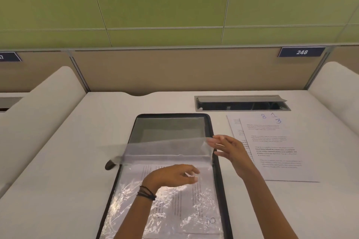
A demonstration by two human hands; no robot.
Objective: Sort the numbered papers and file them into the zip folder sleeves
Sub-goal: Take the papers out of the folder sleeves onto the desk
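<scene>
**Turning a sleeve in the open folder.** On the white desk, a small dark blurred tab lies at the left edge of the black-edged zip folder, which is open flat; what the tab is cannot be told.

The left hand hovers over the near half with its fingers loosely curled. Whether they pinch the film cannot be told.

Below it, a crinkled clear plastic sleeve holds a printed white sheet that appears to be marked 2 at its near right corner.

Above it, a second transparent sleeve is raised off the stack in mid-turn. Behind that sleeve, the far half shows a grey pocket whose contents are unclear.

The right hand meets the raised sleeve's right edge with straight, spread fingers and no closed pinch.

The loose white printed papers, with 8, 1 and 3 hand-written in blue at the top, lie unfiled on the desk just right of the folder. Beyond them is a grey recessed cable port.

To turn the sleeve well, it is probably best to support the film along its free edge and carry it over flat. The left hand can press the filed sheet down so that it does not slide out. The mouth of the next sleeve should then be spread before a paper is fed in.
</scene>
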